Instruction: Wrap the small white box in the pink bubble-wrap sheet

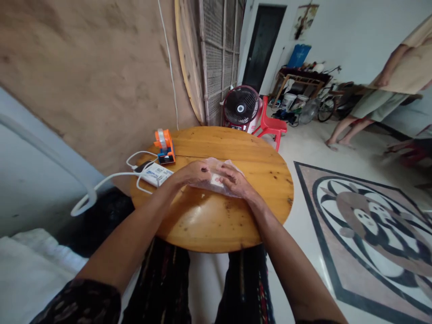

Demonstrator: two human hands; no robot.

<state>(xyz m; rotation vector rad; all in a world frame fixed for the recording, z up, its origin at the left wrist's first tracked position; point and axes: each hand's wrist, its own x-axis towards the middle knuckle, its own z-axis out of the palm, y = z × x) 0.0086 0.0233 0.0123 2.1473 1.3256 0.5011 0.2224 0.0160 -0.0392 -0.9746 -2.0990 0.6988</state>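
A sheet of translucent wrap (229, 193), which looks like bubble wrap, lies on the round wooden table (202, 229) with a small white item partly visible inside it. My left hand (197, 172) is at its left side, fingers curled and closed on the wrap. From the right, my right hand (235, 179) bends its fingers over the wrap and grips it near the white item. The two hands are close together but apart. What exactly is inside the wrap is hidden by the fingers and the film.
An orange and blue tape dispenser (164, 146) stands at the table's back left. Beside it lies a white box (155, 173) with a white cable (111, 177) across it. Beyond the table are a fan (240, 108) and a red chair (272, 123). A person (381, 90) stands at right.
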